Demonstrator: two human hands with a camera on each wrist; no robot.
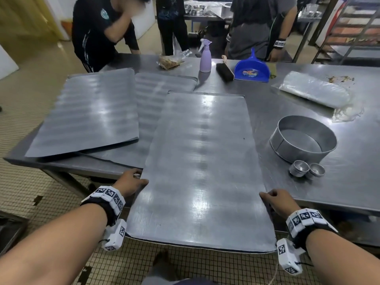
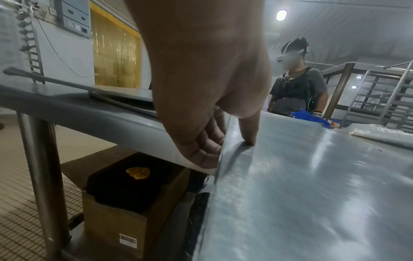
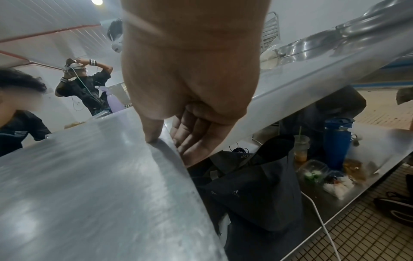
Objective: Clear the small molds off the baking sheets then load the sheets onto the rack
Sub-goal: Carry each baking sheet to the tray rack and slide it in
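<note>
- Head view: high, from above the near edge of the steel table (image 1: 308,103), looking forward and down across it; wide angle, takes in both forearms, floor tiles and people at the far side.
- Left wrist view: very close, low, beside the left hand (image 2: 201,98), looking along the fingers across the baking sheet (image 2: 312,185); also sees under the table.
- Right wrist view: same closeness at the right hand (image 3: 192,91), tilted, looking across the sheet and under the table.
- Shared: all three show that sheet; head and right wrist both show the purple spray bottle (image 1: 205,58).
</note>
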